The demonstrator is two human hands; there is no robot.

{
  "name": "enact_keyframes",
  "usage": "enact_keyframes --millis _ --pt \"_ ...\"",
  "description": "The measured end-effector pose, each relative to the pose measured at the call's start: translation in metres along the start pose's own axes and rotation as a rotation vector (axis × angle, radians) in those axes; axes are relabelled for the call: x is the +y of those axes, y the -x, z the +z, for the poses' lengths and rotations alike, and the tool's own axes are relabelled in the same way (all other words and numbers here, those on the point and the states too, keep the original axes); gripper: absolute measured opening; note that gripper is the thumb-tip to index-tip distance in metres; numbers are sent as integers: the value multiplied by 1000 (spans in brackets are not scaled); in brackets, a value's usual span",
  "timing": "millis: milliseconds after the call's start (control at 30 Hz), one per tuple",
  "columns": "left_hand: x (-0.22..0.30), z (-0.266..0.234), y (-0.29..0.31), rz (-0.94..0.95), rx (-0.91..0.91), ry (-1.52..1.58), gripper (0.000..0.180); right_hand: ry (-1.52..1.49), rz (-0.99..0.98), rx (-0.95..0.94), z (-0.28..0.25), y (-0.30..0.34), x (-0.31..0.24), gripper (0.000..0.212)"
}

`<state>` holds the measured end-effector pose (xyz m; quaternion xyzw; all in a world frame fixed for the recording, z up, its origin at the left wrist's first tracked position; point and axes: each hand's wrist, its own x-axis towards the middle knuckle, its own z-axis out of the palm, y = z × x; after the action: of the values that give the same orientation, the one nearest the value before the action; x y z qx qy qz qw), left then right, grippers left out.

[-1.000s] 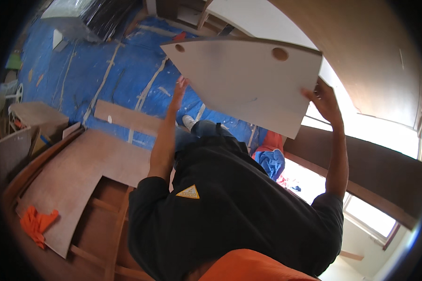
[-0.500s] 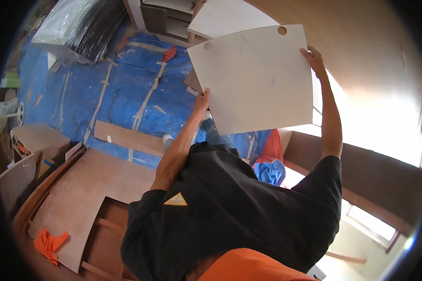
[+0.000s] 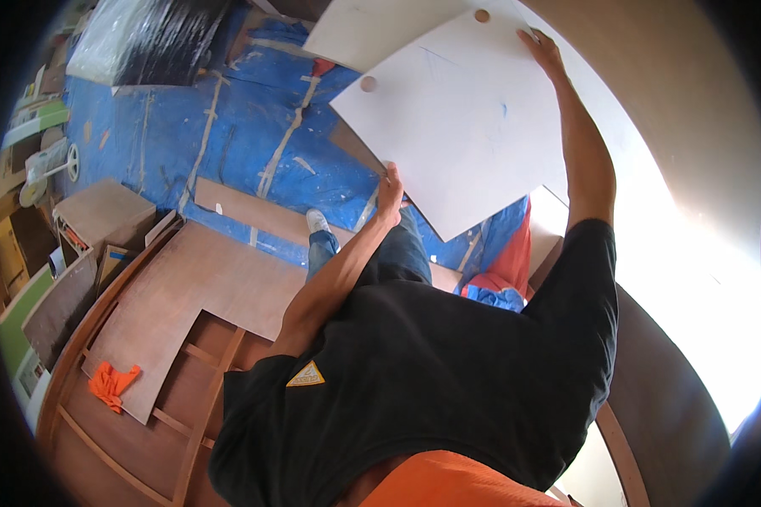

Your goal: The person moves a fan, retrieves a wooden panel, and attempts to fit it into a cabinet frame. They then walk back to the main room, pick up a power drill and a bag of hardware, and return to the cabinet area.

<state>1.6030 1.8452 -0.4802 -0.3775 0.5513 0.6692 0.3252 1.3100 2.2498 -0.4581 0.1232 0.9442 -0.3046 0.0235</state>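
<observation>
A flat white rectangular panel with two round holes (image 3: 465, 127) was held up at an angle in front of the body, above the blue sheeted floor. One hole (image 3: 368, 84) was seen near the panel's left corner, the other (image 3: 482, 15) near its top edge. The panel's lowest corner pointed down toward the legs. Its underside could not be seen.

The left hand (image 3: 389, 193) was closed on the panel's lower left edge, thumb over the face, the other fingers hidden behind the board. The right hand (image 3: 543, 51) was laid against the upper right edge, fingers stretched along it; how far they curled round the rim could not be made out.

A second pale board (image 3: 372, 29) was noted behind the panel, partly covered by it and cut off at the frame's top. The black short-sleeved shirt with a small yellow triangle badge (image 3: 414, 380) filled the lower middle, hiding most of the legs; only a jeans knee and one light shoe (image 3: 317, 221) showed. An orange garment (image 3: 473, 482) was cut off at the bottom edge.

Further out, a blue plastic floor sheet with strips of tape (image 3: 186, 127) was recorded, with brown plywood sheets (image 3: 203, 287) and a wooden frame (image 3: 144, 422) lying on it at left. An orange crumpled cloth (image 3: 112, 384) lay on the plywood. A red-and-blue bundle (image 3: 503, 270) lay under the panel's corner, its nature unclear. The right side was washed out by bright light beside a curved brown surface (image 3: 676, 397).
</observation>
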Motion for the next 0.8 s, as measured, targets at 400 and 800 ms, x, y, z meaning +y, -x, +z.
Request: enact_keyframes --millis 400,800 --pt "10 54 41 -77 2 222 70 301 -197 2 33 -51 0 56" --pt "-14 41 -20 272 -613 -657 38 109 -356 286 76 58 -79 43"
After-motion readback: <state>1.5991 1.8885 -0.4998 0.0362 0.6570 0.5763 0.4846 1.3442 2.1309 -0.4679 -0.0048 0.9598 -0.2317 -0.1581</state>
